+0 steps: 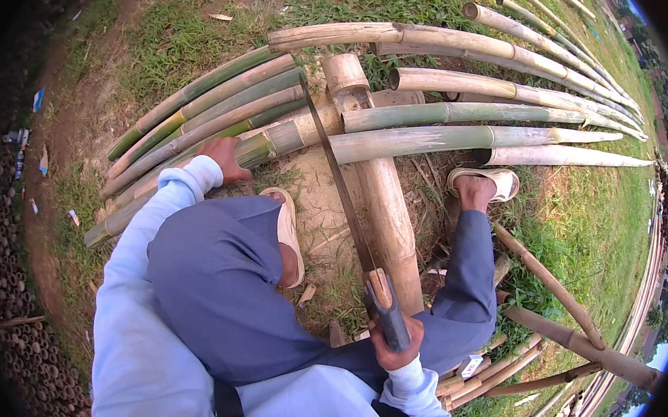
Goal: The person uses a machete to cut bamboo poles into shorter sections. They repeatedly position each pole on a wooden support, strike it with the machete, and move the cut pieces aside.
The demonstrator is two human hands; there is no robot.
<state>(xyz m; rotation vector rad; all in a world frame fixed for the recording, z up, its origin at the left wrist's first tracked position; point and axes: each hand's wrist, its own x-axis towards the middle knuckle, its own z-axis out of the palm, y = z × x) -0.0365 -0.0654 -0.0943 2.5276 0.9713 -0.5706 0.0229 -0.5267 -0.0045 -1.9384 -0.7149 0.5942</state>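
Showing a person at work outdoors over cut bamboo, seen from the head camera.

Right hand (394,343): fingers clenched around the dark handle of a hand saw (349,209), low in the view beside the right knee. The long narrow blade runs up and to the left from the handle, crosses the thick support log (381,204), and ends at a green bamboo pole (432,138).

Left hand (225,158): pressed down on the left stretch of the same green bamboo pole, fingers curled over it; whether they close fully around it cannot be told.

Green bamboo pole: lying crosswise on the support log, its right end tapering to a point over the grass (581,226).

Other poles: several more green and pale bamboo lengths (454,42) laid side by side beyond it, fanning out to the left and right.

Feet: left foot in a pale sandal (286,228) on bare earth beside the log; right foot in a matching sandal (491,181) near the pole's right half.

Clothing: pale blue sleeves, blue-grey trousers.
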